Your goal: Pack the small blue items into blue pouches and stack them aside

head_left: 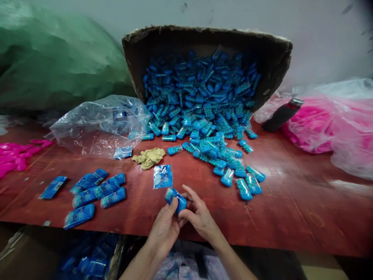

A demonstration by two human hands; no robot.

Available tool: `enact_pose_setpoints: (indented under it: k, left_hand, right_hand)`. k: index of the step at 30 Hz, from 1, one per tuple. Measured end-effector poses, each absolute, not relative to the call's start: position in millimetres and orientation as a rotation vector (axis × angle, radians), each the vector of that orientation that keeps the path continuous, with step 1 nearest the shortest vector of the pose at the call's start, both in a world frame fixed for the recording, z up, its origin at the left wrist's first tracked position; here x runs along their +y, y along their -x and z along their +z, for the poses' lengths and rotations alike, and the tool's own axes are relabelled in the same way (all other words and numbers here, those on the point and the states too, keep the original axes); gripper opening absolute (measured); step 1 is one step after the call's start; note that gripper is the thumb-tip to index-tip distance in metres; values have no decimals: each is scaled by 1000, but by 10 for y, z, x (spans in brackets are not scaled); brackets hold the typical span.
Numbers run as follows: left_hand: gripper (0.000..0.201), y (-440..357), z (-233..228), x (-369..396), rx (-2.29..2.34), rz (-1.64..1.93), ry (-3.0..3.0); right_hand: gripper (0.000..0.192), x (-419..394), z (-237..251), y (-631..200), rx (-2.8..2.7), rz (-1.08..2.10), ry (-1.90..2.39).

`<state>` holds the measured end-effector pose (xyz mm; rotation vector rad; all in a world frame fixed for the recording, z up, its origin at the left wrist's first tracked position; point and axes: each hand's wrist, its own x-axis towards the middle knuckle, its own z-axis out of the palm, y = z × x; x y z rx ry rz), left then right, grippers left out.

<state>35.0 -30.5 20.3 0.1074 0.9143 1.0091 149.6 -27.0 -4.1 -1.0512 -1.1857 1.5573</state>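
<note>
The left hand (pixel 164 229) grips a small blue bottle (pixel 175 199), thumb across its near side and fingers beneath. The bottle lies aslant in the grip, its clear end pointing up and left, its solid blue end down and right toward the right hand (pixel 204 219). That hand's thumb and fingers curl about the blue end, with one finger raised; whether they pinch it or only rest against it, I cannot tell. Both hands are over the near edge of the table (pixel 291 202).

Just beyond the bottle lie printed sleeves (pixel 163 177), flat on the worn red top. To the left, wrapped bottles (pixel 90 194) lie in a loose group, with a flat blue piece (pixel 54 187) beside them. A yellowish rag (pixel 149 157) sits crumpled near a clear bag (pixel 96 124). Ahead, a carton (pixel 163 42) lies on its side, bare bottles (pixel 201 97) spilling from its mouth toward the right hand's side.

A dark flask (pixel 282 114) leans beside a pink-filled bag (pixel 349 128) at right; pink pieces (pixel 17 157) lie far left, below a big green sack (pixel 58 58). Behind rises a pale wall (pixel 233 13).
</note>
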Motion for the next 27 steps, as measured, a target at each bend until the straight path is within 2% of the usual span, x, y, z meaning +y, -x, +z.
enact_pose_setpoints:
  k: [7,13,18,21,23,27]
  left_hand:
    - [14,-314,258,-291,832,963,-89]
    - [15,-351,193,-361,885,991,-96]
    - [12,-2,334,-192,1063,1112,-232]
    - [9,487,492,5,1300,1457,-252]
    - [27,812,585,88,1402,1493,-221]
    - [14,1128,648,69,1535,1627,-293]
  right_hand:
    - [63,-215,-20,-1523,-1085,1696,1050]
    - [51,-265,-12,-1420,-1065,1638,1097]
    - [60,-211,-16,-1414,-1222,1743,1023]
    - [44,-75,56,-1416,-1488,1497,1149]
    - [34,63,119,-1379,-1684,1236,1220]
    - [38,463,207,-1150,-2001,812,1324]
